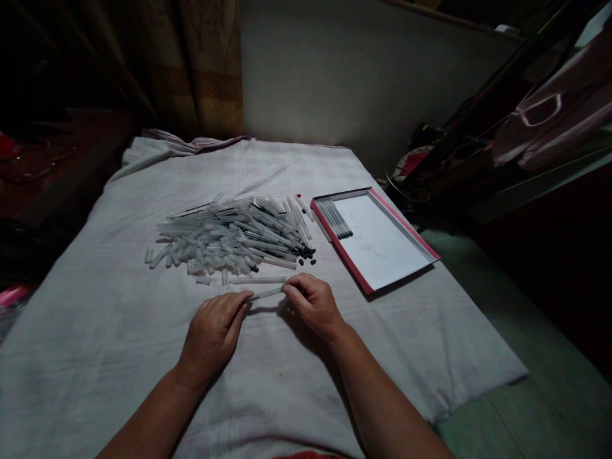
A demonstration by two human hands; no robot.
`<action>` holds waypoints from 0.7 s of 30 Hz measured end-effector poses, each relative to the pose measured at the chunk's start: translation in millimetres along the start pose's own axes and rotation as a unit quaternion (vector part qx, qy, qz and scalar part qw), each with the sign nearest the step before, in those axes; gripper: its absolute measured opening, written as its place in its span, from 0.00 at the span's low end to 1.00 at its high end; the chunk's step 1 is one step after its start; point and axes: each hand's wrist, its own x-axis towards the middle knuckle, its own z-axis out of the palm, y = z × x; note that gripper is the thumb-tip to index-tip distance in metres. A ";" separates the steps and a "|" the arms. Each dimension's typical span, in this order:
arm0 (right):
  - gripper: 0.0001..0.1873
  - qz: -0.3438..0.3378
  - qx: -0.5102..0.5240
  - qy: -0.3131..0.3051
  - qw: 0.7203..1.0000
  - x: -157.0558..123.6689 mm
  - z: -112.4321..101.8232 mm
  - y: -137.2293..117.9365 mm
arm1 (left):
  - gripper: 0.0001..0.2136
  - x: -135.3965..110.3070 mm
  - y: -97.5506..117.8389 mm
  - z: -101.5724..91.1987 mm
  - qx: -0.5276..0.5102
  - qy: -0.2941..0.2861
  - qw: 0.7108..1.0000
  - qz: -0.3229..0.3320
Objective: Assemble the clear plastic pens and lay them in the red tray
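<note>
Left hand (213, 331) and right hand (313, 303) pinch opposite ends of a slim pen (265, 294) near the parts pile (224, 233); step judged end-fitting, next move likely needing straight alignment.

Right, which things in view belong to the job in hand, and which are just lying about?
Likely in the job:
slim translucent pen piece, in left hand and right hand
heap of translucent and black plastic pen parts
shallow red-walled tray holding black-tipped pens

Apparently just around:
patterned brown curtain
pale pink cloth, right
bright pink item, left edge, unclear
</note>
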 end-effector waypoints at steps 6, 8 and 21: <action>0.11 0.026 0.020 -0.037 0.999 -3.2 -0.2 5.9 | 0.11 0.4 0.4 0.6 -0.001 0.005 1.000 0.001; 0.09 0.042 0.062 -0.043 0.996 -4.0 0.0 6.2 | 0.11 0.6 0.8 0.4 -0.002 0.005 1.000 -0.002; 0.08 0.072 0.114 -0.060 0.989 -3.8 -0.5 7.7 | 0.12 -1.5 -0.6 2.3 -0.008 0.003 1.000 -0.008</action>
